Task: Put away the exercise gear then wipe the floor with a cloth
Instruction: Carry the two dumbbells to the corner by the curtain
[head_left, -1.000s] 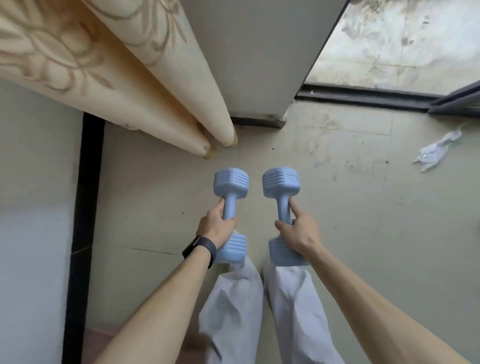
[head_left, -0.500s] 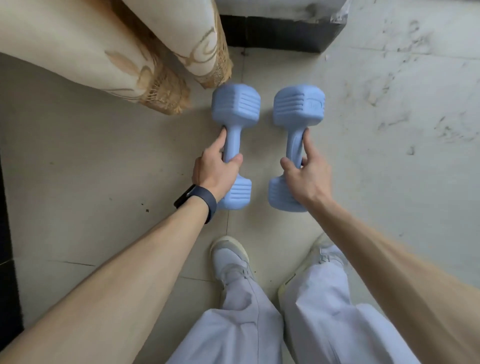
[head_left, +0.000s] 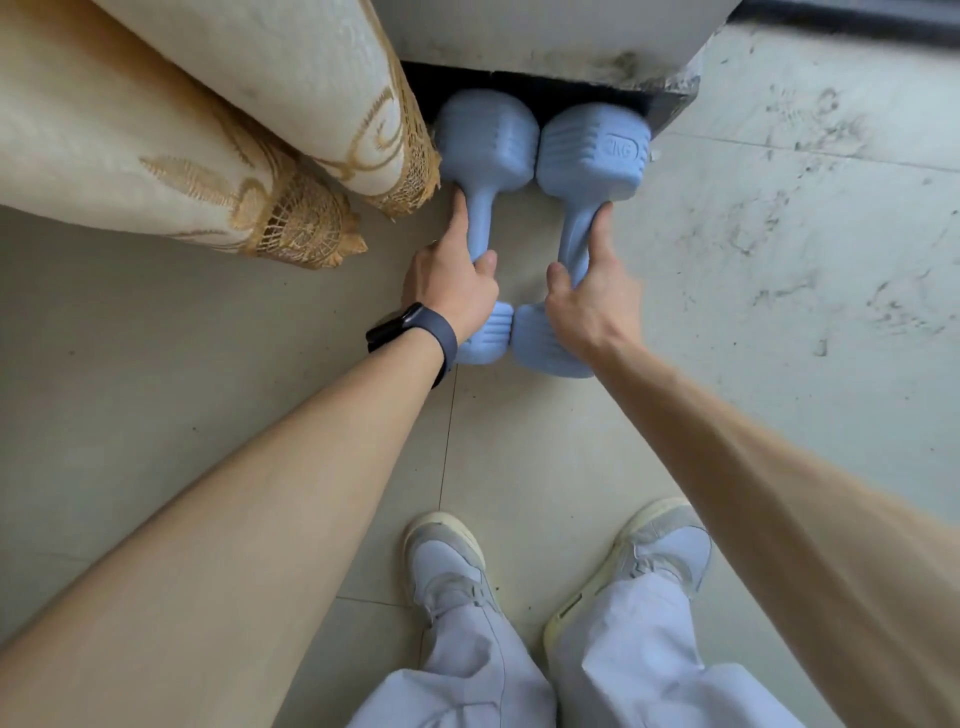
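Note:
Two light-blue dumbbells lie side by side on the tiled floor, far ends against the dark base of a wall pillar. My left hand (head_left: 451, 291) grips the handle of the left dumbbell (head_left: 485, 143), thumb stretched along it. My right hand (head_left: 592, 299) grips the handle of the right dumbbell (head_left: 592, 150) the same way. The near heads of both dumbbells touch each other just past my wrists. No cloth is in view.
Cream curtain folds (head_left: 291, 104) with gold lace hems hang at the upper left, brushing the left dumbbell. The grey pillar (head_left: 545, 36) stands straight ahead. The floor tiles (head_left: 805, 234) on the right are smudged with dark marks. My shoes (head_left: 452, 566) stand below the dumbbells.
Both hands lowered the dumbbells to the floor and slid them forward until their far heads reached the pillar's base. The view has dropped closer to the floor.

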